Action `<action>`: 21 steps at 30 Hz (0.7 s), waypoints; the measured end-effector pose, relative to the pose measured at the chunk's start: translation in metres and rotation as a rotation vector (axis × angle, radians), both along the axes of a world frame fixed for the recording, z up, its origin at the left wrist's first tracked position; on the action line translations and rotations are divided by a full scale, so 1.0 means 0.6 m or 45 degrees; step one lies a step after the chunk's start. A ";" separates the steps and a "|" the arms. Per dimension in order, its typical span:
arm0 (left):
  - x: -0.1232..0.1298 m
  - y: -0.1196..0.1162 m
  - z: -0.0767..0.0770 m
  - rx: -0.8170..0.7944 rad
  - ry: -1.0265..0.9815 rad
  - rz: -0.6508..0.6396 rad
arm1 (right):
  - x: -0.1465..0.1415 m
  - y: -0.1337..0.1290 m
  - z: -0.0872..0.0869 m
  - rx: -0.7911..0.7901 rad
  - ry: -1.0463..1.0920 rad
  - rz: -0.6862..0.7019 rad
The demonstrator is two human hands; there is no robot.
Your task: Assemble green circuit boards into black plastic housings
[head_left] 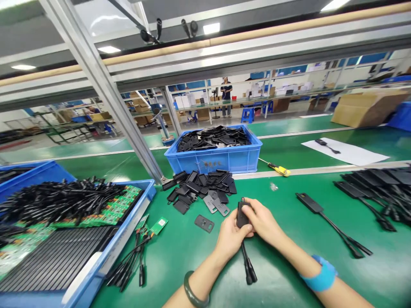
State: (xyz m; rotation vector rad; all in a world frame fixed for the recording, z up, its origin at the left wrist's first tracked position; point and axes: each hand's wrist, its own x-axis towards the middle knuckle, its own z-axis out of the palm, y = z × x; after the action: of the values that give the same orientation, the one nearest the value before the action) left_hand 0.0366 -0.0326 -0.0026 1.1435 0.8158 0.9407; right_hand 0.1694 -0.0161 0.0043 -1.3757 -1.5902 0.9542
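Note:
Between my two hands is a small black plastic case (243, 214) with two short black cables (248, 267) hanging toward me. My left hand (230, 234) grips its lower left side, thumb across the bottom end. My right hand (261, 220) closes on it from the right, with the thumb pressed on its face. Left of the hands, a single flat black cover (204, 223) lies on the green table. Behind it spreads a heap of loose black covers (205, 186). To the right rests a cased unit with two cable tails (314, 204).
A blue bin (215, 162) full of black covers stands behind the heap. At left, a blue tray (128, 244) holds green circuit boards with black cables; more boards (159, 225) lie beside it. A yellow screwdriver (279, 169), white paper (353, 154) and piled cased units (382, 184) are at right.

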 end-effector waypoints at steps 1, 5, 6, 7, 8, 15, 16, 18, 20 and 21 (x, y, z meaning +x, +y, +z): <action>0.001 -0.001 0.000 0.016 -0.051 -0.003 | -0.006 -0.004 0.000 0.110 -0.163 -0.044; -0.004 -0.001 -0.004 -0.039 -0.162 -0.171 | -0.006 -0.012 0.009 0.278 -0.704 -0.061; -0.007 0.000 -0.006 -0.051 -0.125 -0.196 | 0.004 -0.011 0.015 0.256 -0.825 -0.083; -0.010 0.001 -0.008 -0.045 -0.076 -0.199 | 0.018 -0.009 0.021 0.222 -0.968 -0.137; -0.013 0.003 -0.009 -0.025 -0.026 -0.187 | 0.036 -0.007 0.027 0.176 -1.122 -0.216; -0.023 0.010 -0.001 0.194 0.251 -0.095 | 0.126 0.003 0.049 -0.036 -1.534 -0.627; -0.025 0.011 -0.001 0.250 0.316 -0.078 | 0.119 0.002 0.048 -0.009 -1.536 -0.610; -0.030 0.018 0.001 0.402 0.476 -0.016 | 0.090 -0.003 0.044 0.078 -1.523 -0.484; -0.040 0.026 0.006 0.592 0.659 0.096 | 0.054 -0.011 0.037 0.227 -1.464 -0.265; -0.048 0.030 0.010 0.680 0.762 0.165 | 0.038 -0.015 0.031 0.318 -1.409 -0.148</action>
State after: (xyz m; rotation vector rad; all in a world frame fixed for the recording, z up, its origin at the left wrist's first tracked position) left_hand 0.0075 -0.0145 0.0033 1.9088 1.1637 0.9615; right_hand 0.1920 -0.0254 0.0230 -1.9072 -2.2429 -0.1895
